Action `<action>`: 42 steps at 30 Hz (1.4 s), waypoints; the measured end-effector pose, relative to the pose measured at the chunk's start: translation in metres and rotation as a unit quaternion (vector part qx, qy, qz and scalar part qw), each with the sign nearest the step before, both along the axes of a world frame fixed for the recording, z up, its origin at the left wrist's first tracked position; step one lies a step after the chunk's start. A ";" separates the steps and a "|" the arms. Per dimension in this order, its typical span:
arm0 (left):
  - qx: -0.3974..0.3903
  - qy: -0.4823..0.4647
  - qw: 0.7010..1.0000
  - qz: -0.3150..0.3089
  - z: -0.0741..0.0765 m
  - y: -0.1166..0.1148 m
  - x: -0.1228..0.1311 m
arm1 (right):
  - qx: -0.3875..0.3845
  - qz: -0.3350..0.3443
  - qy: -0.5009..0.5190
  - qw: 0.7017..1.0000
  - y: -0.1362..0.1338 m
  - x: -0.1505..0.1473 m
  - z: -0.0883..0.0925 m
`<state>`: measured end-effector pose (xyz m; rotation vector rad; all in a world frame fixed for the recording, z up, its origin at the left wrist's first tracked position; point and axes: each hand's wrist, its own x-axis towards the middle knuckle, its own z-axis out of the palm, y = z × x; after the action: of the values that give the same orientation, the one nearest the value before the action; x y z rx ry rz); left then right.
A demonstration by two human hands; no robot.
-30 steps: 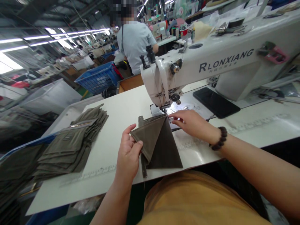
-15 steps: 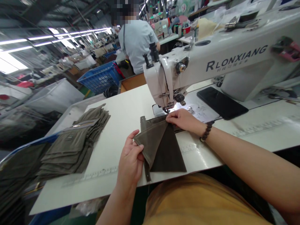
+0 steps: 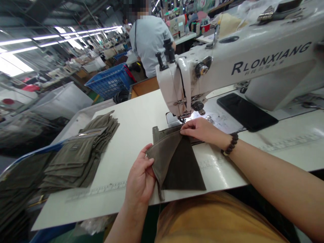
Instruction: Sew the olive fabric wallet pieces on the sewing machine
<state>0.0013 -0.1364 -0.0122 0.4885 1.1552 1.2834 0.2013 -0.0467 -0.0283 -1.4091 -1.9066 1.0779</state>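
Note:
A dark olive fabric piece (image 3: 182, 165) lies on the white table (image 3: 131, 125) just in front of the sewing machine's needle (image 3: 182, 118). My left hand (image 3: 140, 179) pinches the folded-back left flap of the fabric near the table's front edge. My right hand (image 3: 202, 131), with a bead bracelet on the wrist, has its fingers curled and pressed on the fabric's top corner right at the presser foot. The white RLONXIANG sewing machine (image 3: 253, 60) stretches across the right side.
A stack of similar olive pieces (image 3: 81, 155) lies on the table's left. A black phone (image 3: 246, 112) rests under the machine arm. Behind stand a blue basket (image 3: 108, 82), a white bin (image 3: 60, 101), and a person in a light shirt (image 3: 149, 40) facing away.
My right hand has drawn back from flat beside the needle and closed on the fabric's top corner. The left hand keeps its grip on the flap. The view has shifted slightly.

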 end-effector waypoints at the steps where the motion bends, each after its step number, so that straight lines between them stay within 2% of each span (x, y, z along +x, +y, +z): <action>1: -0.002 0.000 1.000 -0.002 -0.001 0.000 0.000 | 0.012 -0.005 -0.005 1.000 -0.001 -0.001 0.000; 8: -0.031 -0.010 0.999 0.002 -0.008 0.000 -0.002 | 0.075 -0.021 -0.046 0.996 -0.004 -0.006 0.001; 13: -0.037 -0.013 0.999 0.005 -0.008 -0.001 -0.002 | 0.060 -0.024 -0.040 0.997 -0.003 -0.003 0.001; 19: -0.038 -0.013 0.999 0.008 -0.007 0.000 -0.002 | 0.046 -0.023 0.008 0.999 -0.002 0.000 -0.006; 25: -0.037 -0.002 0.999 -0.001 -0.007 -0.001 -0.002 | 0.094 -0.050 0.075 0.991 -0.006 -0.006 -0.006; 30: -0.026 -0.007 1.000 -0.007 -0.009 -0.002 -0.004 | 0.101 -0.122 0.144 0.977 -0.011 -0.008 0.001; 33: -0.022 -0.013 1.000 -0.010 -0.009 -0.003 -0.005 | 0.047 -0.106 0.173 0.978 -0.018 0.003 0.013; 34: -0.020 -0.014 1.000 -0.011 -0.009 -0.004 -0.006 | 0.018 -0.079 0.165 0.983 -0.022 0.008 0.017; 36: -0.015 -0.012 1.000 -0.013 -0.009 -0.004 -0.006 | -0.009 -0.027 0.082 0.996 -0.037 0.018 0.023; 39: -0.012 -0.004 1.000 -0.017 -0.010 -0.003 -0.006 | 0.049 0.029 -0.075 0.996 -0.070 0.026 0.022; 42: 0.001 0.006 1.000 -0.015 -0.010 -0.002 -0.005 | 0.106 0.065 -0.206 0.971 -0.105 0.024 0.009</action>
<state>-0.0042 -0.1383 -0.0219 0.5142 1.1526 1.2584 0.2254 -0.1514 -0.0189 -1.4860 -2.3549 0.6413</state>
